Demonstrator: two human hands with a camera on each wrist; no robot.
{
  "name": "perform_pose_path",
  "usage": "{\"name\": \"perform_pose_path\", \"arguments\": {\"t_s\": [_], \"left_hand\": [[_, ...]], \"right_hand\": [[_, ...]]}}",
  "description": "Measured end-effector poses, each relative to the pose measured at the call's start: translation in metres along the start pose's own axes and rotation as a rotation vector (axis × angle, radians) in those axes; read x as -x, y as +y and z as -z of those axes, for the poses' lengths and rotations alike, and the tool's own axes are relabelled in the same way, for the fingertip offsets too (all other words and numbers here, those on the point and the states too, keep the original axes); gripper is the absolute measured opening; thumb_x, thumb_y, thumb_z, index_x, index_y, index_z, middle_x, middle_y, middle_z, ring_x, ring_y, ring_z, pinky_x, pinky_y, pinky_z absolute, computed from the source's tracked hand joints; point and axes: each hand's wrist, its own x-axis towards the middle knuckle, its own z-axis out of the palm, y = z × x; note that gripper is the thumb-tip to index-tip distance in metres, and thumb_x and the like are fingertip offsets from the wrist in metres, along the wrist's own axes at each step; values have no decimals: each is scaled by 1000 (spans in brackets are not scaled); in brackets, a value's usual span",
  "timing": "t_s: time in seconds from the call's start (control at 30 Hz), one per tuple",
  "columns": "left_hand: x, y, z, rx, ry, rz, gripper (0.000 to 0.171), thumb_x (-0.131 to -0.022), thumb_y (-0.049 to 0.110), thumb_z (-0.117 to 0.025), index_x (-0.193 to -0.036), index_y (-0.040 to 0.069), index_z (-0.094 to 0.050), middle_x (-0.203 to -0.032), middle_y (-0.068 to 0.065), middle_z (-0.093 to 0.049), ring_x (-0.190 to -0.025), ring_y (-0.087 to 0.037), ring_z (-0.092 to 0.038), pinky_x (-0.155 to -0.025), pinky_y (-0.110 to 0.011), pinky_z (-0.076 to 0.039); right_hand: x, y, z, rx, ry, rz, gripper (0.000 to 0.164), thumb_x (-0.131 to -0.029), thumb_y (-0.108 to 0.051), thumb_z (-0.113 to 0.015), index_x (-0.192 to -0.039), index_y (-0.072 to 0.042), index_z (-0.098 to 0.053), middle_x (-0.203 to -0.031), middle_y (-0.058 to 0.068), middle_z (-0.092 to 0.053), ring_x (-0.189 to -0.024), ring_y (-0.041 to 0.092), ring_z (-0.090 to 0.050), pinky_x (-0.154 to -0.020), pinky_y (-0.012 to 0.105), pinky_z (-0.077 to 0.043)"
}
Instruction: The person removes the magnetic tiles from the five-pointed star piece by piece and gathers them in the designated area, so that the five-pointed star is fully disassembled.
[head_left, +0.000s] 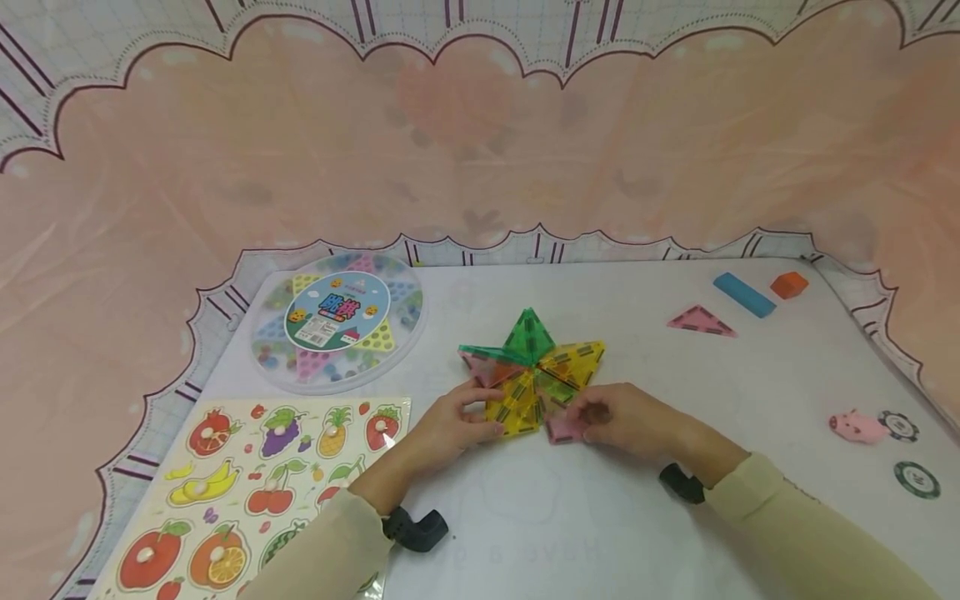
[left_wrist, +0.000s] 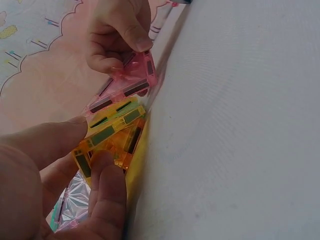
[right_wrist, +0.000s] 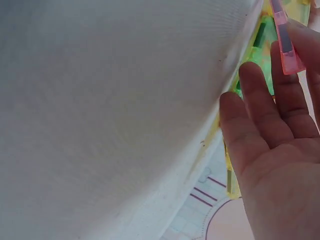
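Observation:
A star shape of translucent magnetic tiles lies mid-table in the head view, with green tiles [head_left: 528, 335] at the top and yellow tiles [head_left: 573, 362] at the right. At its lower left, my left hand [head_left: 447, 425] pinches a yellow magnetic tile [left_wrist: 102, 135] between thumb and fingers. My right hand [head_left: 630, 418] pinches a pink triangular magnetic tile [left_wrist: 122, 85] at the star's lower right. In the left wrist view, this pink tile stands close beside the yellow one; whether they touch I cannot tell. Part of the pink tile [right_wrist: 284, 42] shows in the right wrist view.
A round Chinese checkers set [head_left: 337, 312] lies at the back left, above a fruit puzzle board [head_left: 225, 467]. Toward the back right are a loose pink triangle [head_left: 701, 320], a blue block [head_left: 744, 295] and an orange block [head_left: 789, 285]. A toy pig [head_left: 857, 426] and chips [head_left: 917, 480] lie at right.

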Motion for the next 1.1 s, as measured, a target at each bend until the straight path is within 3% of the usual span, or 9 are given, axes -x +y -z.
{"name": "perform_pose_path", "arguments": {"t_s": [0.27,0.53,0.77,1.1], "left_hand": [[0,-1,0,15,-5,-5,42,-83,17,-64,-123,12,-53,-147,-4,-17,-113,-22,-44,-82,-28,-45],[0,2,0,16,2,7,42,-83,16,-64,-123,12,-54,-146,-3,-19,-114,-23,-43,-83,-29,-44],[0,2,0,3,-1,8,42,-83,17,-64,-123,12,-53,-146,-4,-19,-113,-23,-42,-83,-28,-44],[-16,-27,0,12,21,19,42,-80,26,-68,-120,23,-56,-145,5,-19,-111,-18,-44,-82,-29,-45]], "right_hand": [[4,0,6,-21,36,-14,21,-84,-15,-62,-99,-30,-60,-93,-11,-57,-88,13,-52,-78,29,-45],[15,7,25,-46,93,-10,24,-84,-15,-63,-106,-22,-59,-95,-7,-59,-90,15,-53,-78,26,-46],[37,29,44,-43,188,-36,23,-84,-21,-63,-107,-17,-59,-99,-4,-59,-92,16,-54,-78,24,-46],[62,54,61,-5,291,-114,29,-85,-33,-59,-107,-14,-59,-100,1,-58,-92,21,-51,-74,24,-46]]}}
